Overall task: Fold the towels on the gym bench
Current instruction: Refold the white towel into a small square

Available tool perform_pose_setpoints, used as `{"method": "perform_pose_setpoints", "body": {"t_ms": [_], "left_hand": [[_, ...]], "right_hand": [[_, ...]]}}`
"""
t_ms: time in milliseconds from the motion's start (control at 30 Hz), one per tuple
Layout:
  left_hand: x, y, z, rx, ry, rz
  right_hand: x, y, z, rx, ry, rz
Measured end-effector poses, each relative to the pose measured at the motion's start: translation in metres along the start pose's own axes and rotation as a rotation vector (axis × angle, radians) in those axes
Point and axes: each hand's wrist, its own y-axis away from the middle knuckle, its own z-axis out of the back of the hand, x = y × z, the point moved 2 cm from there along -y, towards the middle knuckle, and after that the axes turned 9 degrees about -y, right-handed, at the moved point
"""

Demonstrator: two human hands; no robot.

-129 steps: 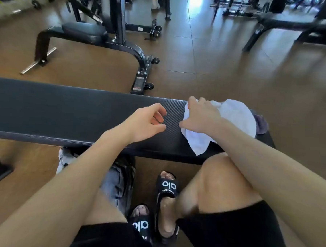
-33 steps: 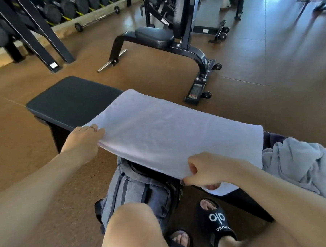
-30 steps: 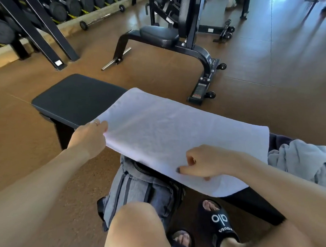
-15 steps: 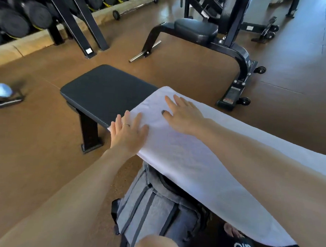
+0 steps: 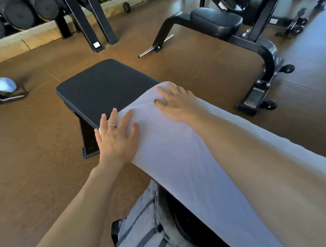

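Grip state: neither hand grasps anything. Left hand point(image 5: 118, 140) lies flat, fingers straight and spread, palm down on the near corner of the white towel point(image 5: 184, 162), little finger reaching past the towel edge over the bench point(image 5: 103, 86) rim; a ring shows on one finger. Right hand point(image 5: 174, 103) also flat and released, fingers splayed, pressing the far corner of the same short end; a small pucker of cloth sits just by its thumb. Towel lies lengthwise along the bench, running from this end toward the lower right and out of view; its near long edge hangs slightly over the bench side. Roughly the far left portion of the pad is bare black vinyl. Below the bench edge: a grey striped bag point(image 5: 149, 228) on the floor. Further out: a second padded bench frame point(image 5: 216, 22), dumbbell rack point(image 5: 22, 8), a pale object point(image 5: 4, 85) on the floor at left, blurred, not identified. Judgement: step in hand is smoothing and squaring the towel's end, ahead of a fold; whether it is already doubled cannot be told. Next move likely calls for pinching both corners of this end and carrying them together toward the opposite end, keeping the edges aligned.
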Motion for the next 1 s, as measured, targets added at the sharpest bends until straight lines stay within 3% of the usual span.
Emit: {"method": "perform_pose_setpoints", "body": {"t_ms": [200, 367, 467, 700, 867, 1000], "left_hand": [[0.003, -0.003, -0.002, -0.023, 0.039, -0.009], [0.002, -0.004, -0.002, -0.012, 0.029, -0.008], [0.002, -0.004, -0.002, -0.007, 0.027, -0.003], [-0.001, -0.001, 0.001, 0.01, -0.003, -0.001], [-0.002, 0.0, 0.001, 0.001, -0.015, -0.006], [-0.002, 0.0, 0.001, -0.006, -0.018, -0.01]], "right_hand": [[-0.006, -0.022, 0.018, 0.158, -0.184, -0.089], [0.004, -0.024, 0.005, -0.066, -0.072, 0.064], [0.002, -0.028, 0.003, -0.02, -0.095, 0.049], [-0.009, -0.035, 0.022, -0.021, -0.407, -0.258], [-0.002, -0.053, 0.032, -0.201, -0.764, -0.202], [0.002, -0.072, 0.028, -0.067, -0.654, -0.132]]}}
